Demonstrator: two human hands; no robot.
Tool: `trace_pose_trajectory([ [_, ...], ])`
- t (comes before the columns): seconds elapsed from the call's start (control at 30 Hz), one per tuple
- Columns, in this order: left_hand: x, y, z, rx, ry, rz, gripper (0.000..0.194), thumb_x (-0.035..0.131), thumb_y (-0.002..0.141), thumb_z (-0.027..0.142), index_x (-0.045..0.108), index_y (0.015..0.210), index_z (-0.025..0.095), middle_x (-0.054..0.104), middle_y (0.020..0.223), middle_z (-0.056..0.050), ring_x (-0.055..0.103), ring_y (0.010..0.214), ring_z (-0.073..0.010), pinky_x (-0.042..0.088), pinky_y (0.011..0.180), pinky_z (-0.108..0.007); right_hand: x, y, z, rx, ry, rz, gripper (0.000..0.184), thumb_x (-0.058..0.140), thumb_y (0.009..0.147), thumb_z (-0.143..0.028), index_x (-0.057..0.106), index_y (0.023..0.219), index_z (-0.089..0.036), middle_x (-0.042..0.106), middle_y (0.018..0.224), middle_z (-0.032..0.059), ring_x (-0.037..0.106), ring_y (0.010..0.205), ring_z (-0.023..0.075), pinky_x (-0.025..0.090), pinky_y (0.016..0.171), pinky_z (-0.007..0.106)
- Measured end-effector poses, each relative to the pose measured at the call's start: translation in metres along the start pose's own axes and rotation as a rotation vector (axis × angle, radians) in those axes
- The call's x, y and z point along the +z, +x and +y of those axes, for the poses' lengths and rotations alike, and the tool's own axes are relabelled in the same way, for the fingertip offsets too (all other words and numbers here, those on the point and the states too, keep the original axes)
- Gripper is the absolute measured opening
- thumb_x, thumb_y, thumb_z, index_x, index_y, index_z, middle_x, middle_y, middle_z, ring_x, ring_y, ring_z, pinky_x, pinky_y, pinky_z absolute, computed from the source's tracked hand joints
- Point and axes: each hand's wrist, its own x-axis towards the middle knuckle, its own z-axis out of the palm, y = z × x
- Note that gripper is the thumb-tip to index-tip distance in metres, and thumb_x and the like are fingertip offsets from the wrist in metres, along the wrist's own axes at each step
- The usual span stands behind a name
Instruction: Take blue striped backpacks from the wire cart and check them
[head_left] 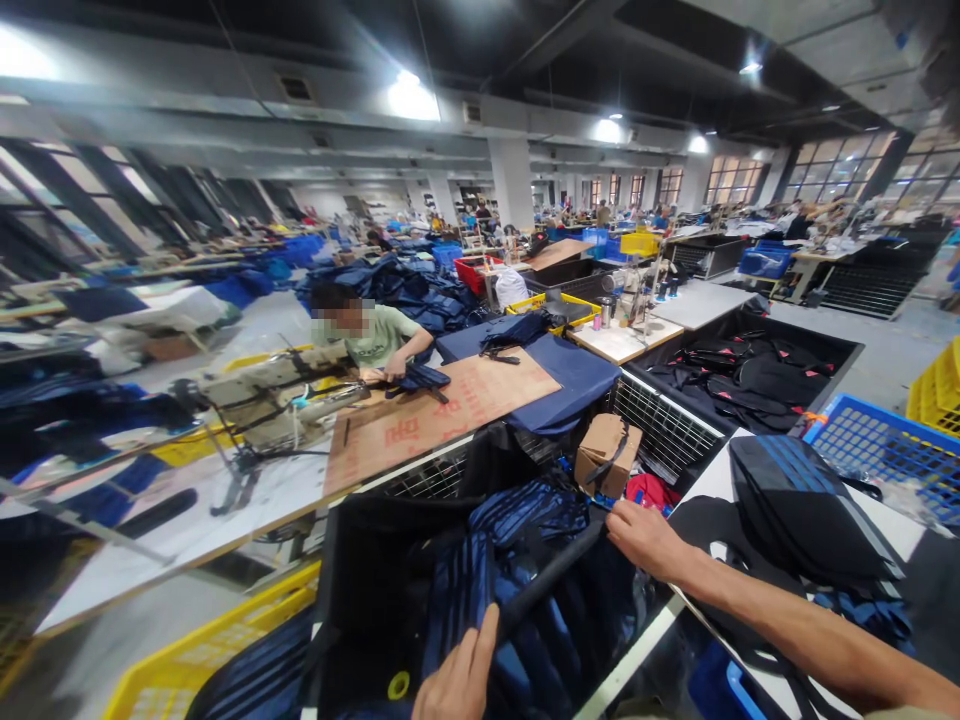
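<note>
My left hand (459, 675) at the bottom centre grips the near end of a long black strap (551, 575), thumb up against dark blue fabric. My right hand (646, 540) reaches in from the right and holds the strap's far end over a heap of dark blue bag pieces (525, 520) in a black bin. A black backpack (802, 505) lies on the white table just right of my right forearm.
A seated person in a green shirt (371, 335) works at a sewing machine (277, 395) across the table. A small cardboard box (606, 452) sits beyond the bin. Yellow crate (202, 655) at lower left, blue crate (877, 445) at right, wire basket (660, 425) ahead.
</note>
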Motion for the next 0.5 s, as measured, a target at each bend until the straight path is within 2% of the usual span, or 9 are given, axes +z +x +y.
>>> trace_pose_trajectory([
  [0.07,-0.005,0.008,0.006,-0.024,0.006,0.005,0.095,0.043,0.097,-0.005,0.017,0.183,0.024,0.084,0.105,-0.004,0.081,0.078,-0.0156,0.063,0.066,-0.025,0.004,-0.004,0.010,-0.035,-0.039,0.040,0.025,0.054,0.112,-0.020,0.064,0.089,-0.023,0.066,0.086,0.0030,0.057,0.075,0.0168,0.028,0.058,0.030],
  [0.13,-0.012,0.015,0.011,-0.044,0.022,0.030,0.093,0.047,0.099,-0.004,0.019,0.183,0.024,0.083,0.100,-0.004,0.077,0.069,-0.0136,0.062,0.066,-0.025,0.002,-0.005,0.011,-0.019,-0.015,0.058,0.023,0.061,0.114,-0.033,0.065,0.093,-0.024,0.067,0.086,0.0020,0.060,0.074,0.0172,0.035,0.059,0.029],
  [0.2,-0.016,0.025,0.019,-0.045,0.021,0.052,0.089,0.049,0.101,-0.003,0.021,0.182,0.019,0.079,0.090,-0.002,0.072,0.064,-0.0122,0.060,0.067,-0.025,-0.005,-0.003,-0.002,-0.003,0.047,0.078,0.029,0.074,0.107,-0.052,0.068,0.106,-0.024,0.073,0.097,0.0047,0.067,0.083,0.0204,0.048,0.068,0.030],
  [0.27,-0.018,0.036,0.031,0.004,0.001,0.045,0.081,0.051,0.103,-0.004,0.030,0.179,0.013,0.071,0.081,0.000,0.068,0.062,-0.0121,0.057,0.067,-0.025,-0.011,0.001,-0.027,-0.058,0.113,0.040,0.049,0.083,0.099,-0.059,0.067,0.129,-0.024,0.077,0.119,0.0111,0.073,0.105,0.0268,0.058,0.088,0.038],
  [0.33,-0.017,0.046,0.044,0.111,-0.037,0.026,0.068,0.052,0.105,-0.002,0.048,0.171,0.013,0.067,0.078,0.000,0.068,0.064,-0.0133,0.056,0.067,-0.026,-0.015,0.005,-0.056,-0.182,0.148,-0.067,0.054,0.082,0.100,-0.044,0.061,0.145,-0.024,0.078,0.127,0.0122,0.074,0.114,0.0282,0.058,0.095,0.040],
  [0.4,-0.014,0.053,0.052,0.171,-0.079,0.027,0.055,0.053,0.107,0.002,0.063,0.159,0.014,0.071,0.082,-0.003,0.074,0.071,-0.0155,0.059,0.072,-0.026,-0.018,0.008,-0.081,-0.269,0.147,-0.173,0.052,0.072,0.103,-0.024,0.057,0.152,-0.022,0.081,0.114,0.0083,0.076,0.100,0.0242,0.057,0.085,0.035],
  [0.5,-0.008,0.058,0.051,0.079,-0.105,0.079,0.040,0.056,0.111,0.011,0.069,0.149,0.014,0.082,0.102,-0.010,0.082,0.091,-0.0196,0.063,0.082,-0.027,-0.020,0.009,-0.099,-0.275,0.129,-0.192,0.055,0.062,0.105,-0.015,0.052,0.159,-0.018,0.080,0.098,0.0038,0.073,0.078,0.0192,0.049,0.066,0.031],
])
